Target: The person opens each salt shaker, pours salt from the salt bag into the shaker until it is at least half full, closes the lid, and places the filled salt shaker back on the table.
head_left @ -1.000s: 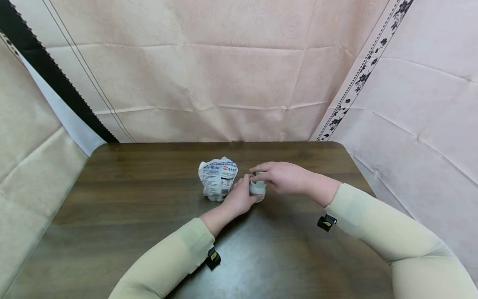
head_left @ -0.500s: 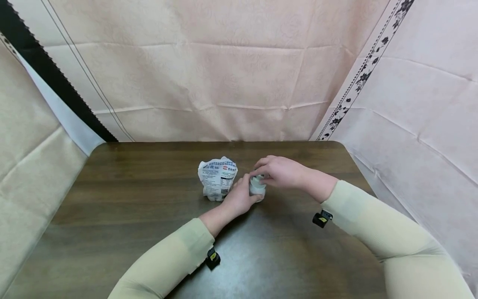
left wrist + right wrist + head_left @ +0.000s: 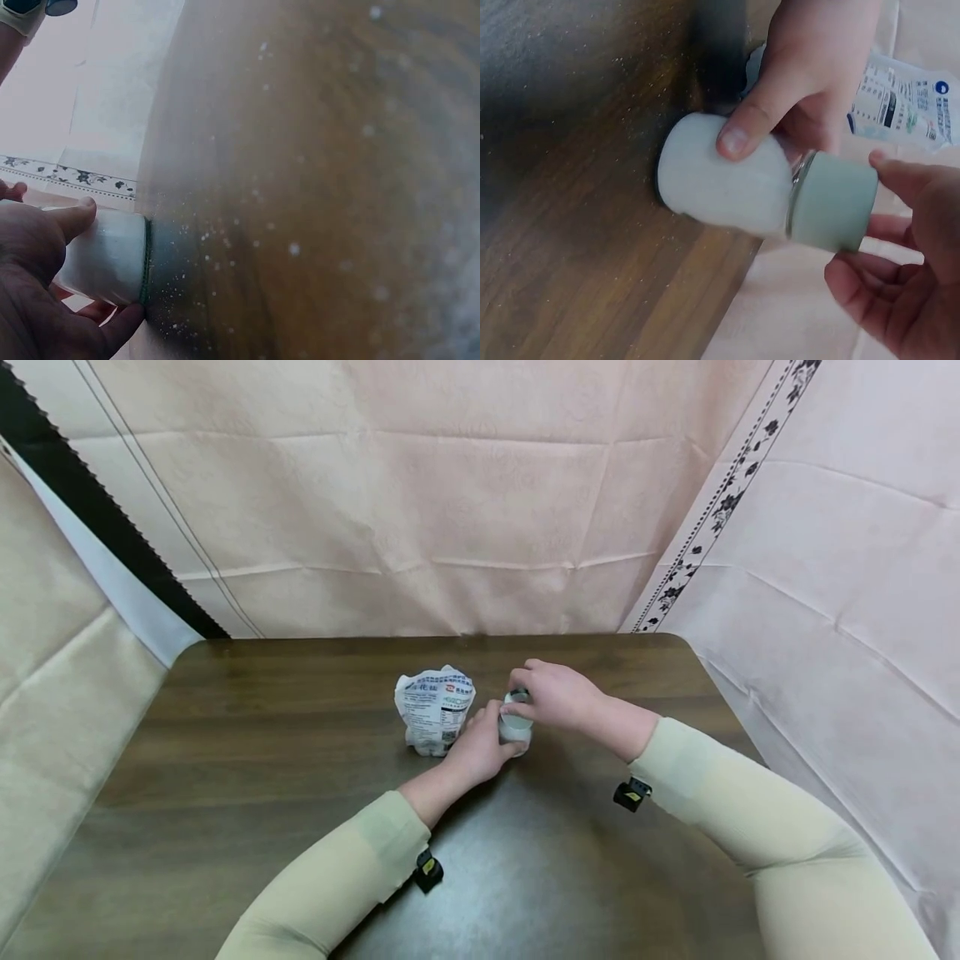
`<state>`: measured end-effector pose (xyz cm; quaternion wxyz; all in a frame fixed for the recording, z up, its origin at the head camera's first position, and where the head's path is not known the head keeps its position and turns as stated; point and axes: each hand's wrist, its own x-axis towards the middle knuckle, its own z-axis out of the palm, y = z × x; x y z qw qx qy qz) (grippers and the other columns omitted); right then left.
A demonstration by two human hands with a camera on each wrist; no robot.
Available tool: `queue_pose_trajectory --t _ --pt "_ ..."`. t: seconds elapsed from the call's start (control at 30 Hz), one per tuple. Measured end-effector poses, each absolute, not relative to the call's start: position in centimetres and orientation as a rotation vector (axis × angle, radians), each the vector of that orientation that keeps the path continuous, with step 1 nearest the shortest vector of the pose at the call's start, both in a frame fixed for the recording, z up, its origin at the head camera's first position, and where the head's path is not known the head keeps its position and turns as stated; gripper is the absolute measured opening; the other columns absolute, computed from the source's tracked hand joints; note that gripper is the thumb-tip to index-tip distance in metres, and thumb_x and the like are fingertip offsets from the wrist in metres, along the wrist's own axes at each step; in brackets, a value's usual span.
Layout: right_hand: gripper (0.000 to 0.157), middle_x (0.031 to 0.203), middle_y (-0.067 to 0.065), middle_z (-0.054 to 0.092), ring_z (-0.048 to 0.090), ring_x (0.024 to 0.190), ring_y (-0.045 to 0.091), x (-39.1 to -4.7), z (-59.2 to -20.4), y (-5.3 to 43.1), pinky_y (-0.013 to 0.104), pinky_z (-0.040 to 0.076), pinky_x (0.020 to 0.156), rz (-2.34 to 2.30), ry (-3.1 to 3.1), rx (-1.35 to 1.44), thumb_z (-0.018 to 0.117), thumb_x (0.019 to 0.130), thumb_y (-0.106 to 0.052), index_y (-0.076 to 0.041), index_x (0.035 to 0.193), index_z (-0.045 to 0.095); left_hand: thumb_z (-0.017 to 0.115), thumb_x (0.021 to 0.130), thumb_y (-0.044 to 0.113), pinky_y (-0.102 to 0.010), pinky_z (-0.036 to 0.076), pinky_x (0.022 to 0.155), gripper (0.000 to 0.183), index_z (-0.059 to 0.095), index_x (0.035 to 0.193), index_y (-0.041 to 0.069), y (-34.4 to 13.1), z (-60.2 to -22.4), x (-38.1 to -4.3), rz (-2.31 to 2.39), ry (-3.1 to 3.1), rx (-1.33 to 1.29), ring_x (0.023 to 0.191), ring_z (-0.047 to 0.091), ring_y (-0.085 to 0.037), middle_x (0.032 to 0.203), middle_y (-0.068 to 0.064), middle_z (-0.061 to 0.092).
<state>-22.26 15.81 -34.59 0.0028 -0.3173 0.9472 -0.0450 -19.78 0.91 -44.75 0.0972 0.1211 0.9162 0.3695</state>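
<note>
A small clear jar (image 3: 720, 176) full of white contents stands upright on the table, topped by a pale green lid (image 3: 834, 201). My left hand (image 3: 477, 747) grips the jar's body from the left, thumb on the near side and fingers around the far side. Above it, my right hand (image 3: 558, 693) holds the lid by its upper edge, thumb and fingertips on opposite sides. In the right wrist view the lid sits on the jar's neck. Beside the left hand stands a crumpled white plastic bag (image 3: 435, 710) with blue and black print.
The brown wooden table (image 3: 262, 827) has white grains scattered near the jar's base in both wrist views. A pale cloth curtain (image 3: 450, 510) hangs behind the table's far edge. Another white cloth with a floral border (image 3: 720, 518) hangs on the right.
My right hand has shifted slightly up and left over the lid, its fingers turning and closing in around it. The left hand stays on the jar. The head view has tilted slightly.
</note>
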Motion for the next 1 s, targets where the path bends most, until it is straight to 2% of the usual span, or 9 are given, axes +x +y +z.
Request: queue_pose_trajectory --t 0.57,1.0 --pt "0.044 0.093 0.005 0.053 0.054 0.072 0.017 -20.7 -34.3 14.3 0.032 0.047 0.064 -0.160 3.042 -0.592 0.061 0.084 -0.051 -0.014 0.107 0.063 0.067 0.082 0.043 -0.041 0.043 0.087 0.065 0.034 0.131 0.016 1.1 -44.4 -19.9 1.103 2.710 0.343 0.111 0.047 -0.025 0.121 -0.009 0.049" --pt "0.044 0.091 0.004 0.051 0.052 0.070 0.016 -20.4 -35.2 14.3 0.032 0.048 0.064 -0.175 3.085 -0.571 0.060 0.085 -0.051 -0.013 0.106 0.063 0.067 0.082 0.042 -0.040 0.042 0.089 0.063 0.034 0.128 0.015 1.1 -44.1 -20.0 1.097 2.677 0.313 0.111 0.048 -0.024 0.123 -0.008 0.049"
